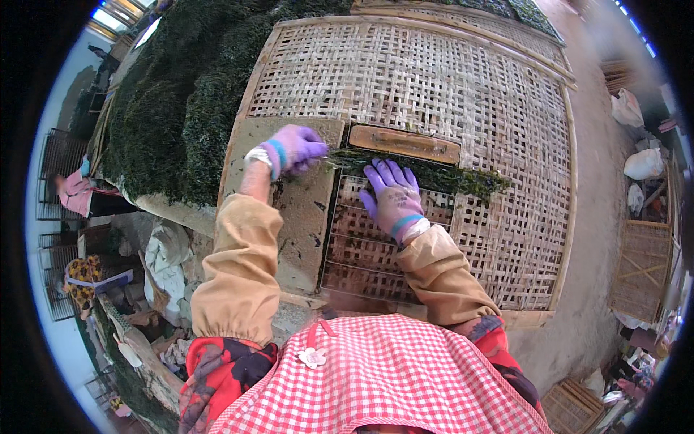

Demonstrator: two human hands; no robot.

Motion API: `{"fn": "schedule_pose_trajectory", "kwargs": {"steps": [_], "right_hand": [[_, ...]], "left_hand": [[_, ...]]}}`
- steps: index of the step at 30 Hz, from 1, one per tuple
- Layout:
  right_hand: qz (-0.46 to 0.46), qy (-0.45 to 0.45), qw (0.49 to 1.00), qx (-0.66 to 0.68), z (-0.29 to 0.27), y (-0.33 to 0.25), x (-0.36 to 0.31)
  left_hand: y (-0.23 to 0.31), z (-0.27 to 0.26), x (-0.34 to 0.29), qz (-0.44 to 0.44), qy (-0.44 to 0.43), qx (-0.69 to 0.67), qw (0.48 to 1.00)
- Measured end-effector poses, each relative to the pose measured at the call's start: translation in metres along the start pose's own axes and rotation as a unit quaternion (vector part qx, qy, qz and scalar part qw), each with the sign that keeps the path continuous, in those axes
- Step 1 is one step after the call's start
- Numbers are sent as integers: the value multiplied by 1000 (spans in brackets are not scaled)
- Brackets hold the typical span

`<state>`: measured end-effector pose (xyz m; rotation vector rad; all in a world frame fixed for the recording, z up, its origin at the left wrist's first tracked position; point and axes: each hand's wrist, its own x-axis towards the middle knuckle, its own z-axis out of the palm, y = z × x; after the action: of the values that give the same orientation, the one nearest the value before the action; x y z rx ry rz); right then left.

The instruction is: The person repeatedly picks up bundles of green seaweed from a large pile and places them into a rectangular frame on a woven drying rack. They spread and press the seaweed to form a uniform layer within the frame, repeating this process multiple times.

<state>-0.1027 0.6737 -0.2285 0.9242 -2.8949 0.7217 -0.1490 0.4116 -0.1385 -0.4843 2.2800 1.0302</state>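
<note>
Both my hands wear purple gloves with blue cuffs. My left hand is closed at the left end of a bundle of dark green, seaweed-like strands, its fingers curled round thin ends. My right hand lies with its fingers spread, fingertips pressing on the middle of the bundle. The strands run sideways over a thin-lined rectangular frame, trailing onto the woven bamboo mat. Just beyond them sits a long brown wooden block. A grey, wet-looking board lies under my left wrist, specked with green scraps.
A large heap of dark green strands rises at the left. Another woven panel lies at the far side. Slatted frames and white sacks stand at the right. Another person is at the far left.
</note>
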Motion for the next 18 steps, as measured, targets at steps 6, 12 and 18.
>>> {"fn": "schedule_pose_trajectory", "kwargs": {"steps": [6,12,18], "right_hand": [[9,-3,999,35,-3,3,0],[111,-126,986,-13,-60,18,-14],[471,-211,846,-136,-141,107,-106]], "left_hand": [[23,39,-54,68,293,404,864],[-22,116,-18,274,207,473,811],[-38,125,-12,320,256,419,810]]}}
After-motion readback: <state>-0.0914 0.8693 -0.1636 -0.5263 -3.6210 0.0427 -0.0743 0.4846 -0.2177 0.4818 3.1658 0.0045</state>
